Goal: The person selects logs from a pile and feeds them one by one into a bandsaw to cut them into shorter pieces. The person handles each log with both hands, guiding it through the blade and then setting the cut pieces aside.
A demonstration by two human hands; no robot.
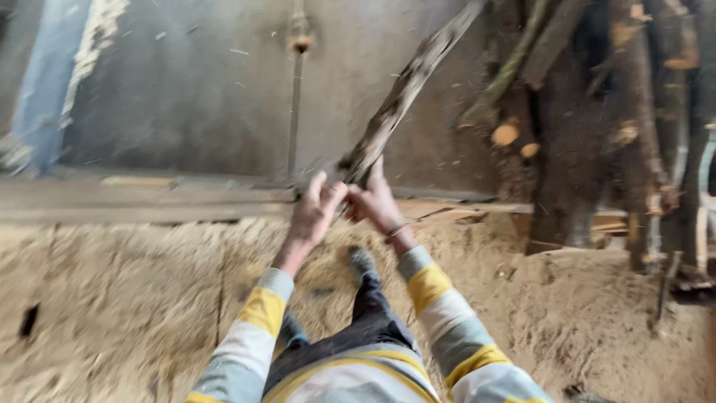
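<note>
Both hands up together at the near end of a long rough branch. Left hand wrapped at the very butt, fingers curled round it as far as the blur allows; right hand just beside, touching or nearly touching the left, clamped slightly higher on the same end. Long axis running up and away to the right, from the hands toward the top edge, tilted well off upright. All the length and weight out beyond the grip, none behind it. Neither hand clearly nearer the far tip, though the right sits a shade further along. Free end crossing before a stack of logs leaning at the right. Grey wall behind, wooden ledge beneath the hands, sawdust floor below. Much motion blur throughout.
</note>
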